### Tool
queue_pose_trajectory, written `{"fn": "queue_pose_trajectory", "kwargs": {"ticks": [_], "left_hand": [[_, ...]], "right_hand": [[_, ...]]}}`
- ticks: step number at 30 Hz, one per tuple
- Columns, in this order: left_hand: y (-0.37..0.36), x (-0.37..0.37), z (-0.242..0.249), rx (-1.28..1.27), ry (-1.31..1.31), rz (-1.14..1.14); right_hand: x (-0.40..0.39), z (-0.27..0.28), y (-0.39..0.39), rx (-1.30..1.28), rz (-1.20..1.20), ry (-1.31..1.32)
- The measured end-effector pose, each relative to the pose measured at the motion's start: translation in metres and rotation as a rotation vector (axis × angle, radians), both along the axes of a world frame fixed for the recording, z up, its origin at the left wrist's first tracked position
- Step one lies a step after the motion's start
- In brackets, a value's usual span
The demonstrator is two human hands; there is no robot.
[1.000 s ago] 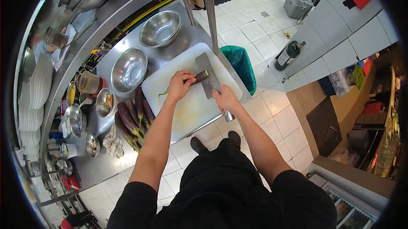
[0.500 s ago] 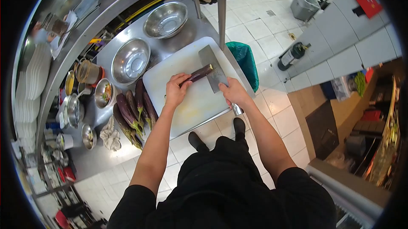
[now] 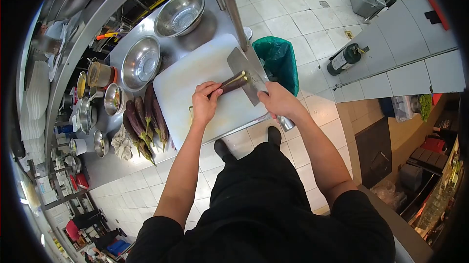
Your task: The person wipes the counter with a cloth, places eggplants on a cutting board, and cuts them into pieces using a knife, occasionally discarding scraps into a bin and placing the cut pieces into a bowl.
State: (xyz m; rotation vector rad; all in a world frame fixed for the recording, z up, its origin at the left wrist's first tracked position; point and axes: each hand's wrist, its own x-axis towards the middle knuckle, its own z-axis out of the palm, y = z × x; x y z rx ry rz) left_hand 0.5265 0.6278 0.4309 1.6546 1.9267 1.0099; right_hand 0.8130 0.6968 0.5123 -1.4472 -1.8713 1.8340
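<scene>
On the white cutting board (image 3: pixel 183 80) lies a dark purple eggplant (image 3: pixel 234 84), with a pale lengthwise cut showing at its right part. My left hand (image 3: pixel 206 102) grips its left end, fingers bent over the top. My right hand (image 3: pixel 282 101) is wrapped round the handle of a cleaver (image 3: pixel 246 77), whose wide blade touches the eggplant's right end. Several whole eggplants (image 3: pixel 139 120) lie in a pile off the board's left edge. Beside them rests a crumpled cloth (image 3: pixel 121 144).
Two large metal bowls (image 3: pixel 140 63) (image 3: pixel 180 15) stand behind the board on the steel table. Smaller bowls and containers (image 3: pixel 100 73) are at the left. A green-lined bin (image 3: pixel 276 63) stands past the board's right edge, near a metal post (image 3: pixel 234 6).
The view has shifted. A pale lengthwise cut now shows along the eggplant, where its skin looked whole before. Both hands keep their holds.
</scene>
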Motion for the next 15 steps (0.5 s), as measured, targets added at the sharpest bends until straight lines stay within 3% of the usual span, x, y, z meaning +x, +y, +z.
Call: {"fn": "queue_pose_trajectory", "kwargs": {"ticks": [3,5,15], "left_hand": [[0.004,0.0,-0.005,0.052,-0.015,0.015],[0.004,0.002,-0.007,0.126,0.106,-0.006],[0.004,-0.009,-0.012,0.113,-0.004,0.011]], "right_hand": [[-0.009,-0.005,-0.001,-0.029,-0.066,0.019],[-0.016,-0.014,-0.007,-0.025,-0.104,0.031],[-0.045,-0.044,-0.052,-0.009,-0.359,0.161]]}}
